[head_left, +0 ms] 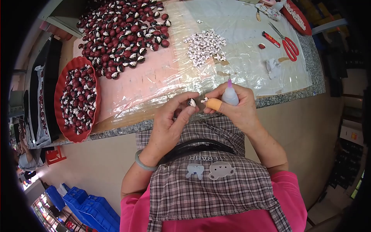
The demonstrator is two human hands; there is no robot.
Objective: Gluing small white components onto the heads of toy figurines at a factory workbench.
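My left hand (170, 121) is closed round a small round piece (191, 103) with black and white on it; some dark red shows between the fingers. Close beside it, my right hand (239, 106) pinches a tiny white piece (204, 100) between thumb and forefinger. An orange finger cot (213, 104) covers that thumb. The same hand also keeps hold of a translucent squeeze bottle (230, 96), its purple nozzle pointing away from me. Beyond my hands, a pile of small white pieces (205, 46) lies on the plastic-covered table (147, 83).
Many dark red, black and white balls (123, 34) cover the far left. A red scalloped tray (58, 96) of finished-looking balls stands at the left edge. Red-handled scissors (290, 48), a red tube (271, 39) and another red tray (305, 27) lie right. Blue crates (92, 210) stand below left.
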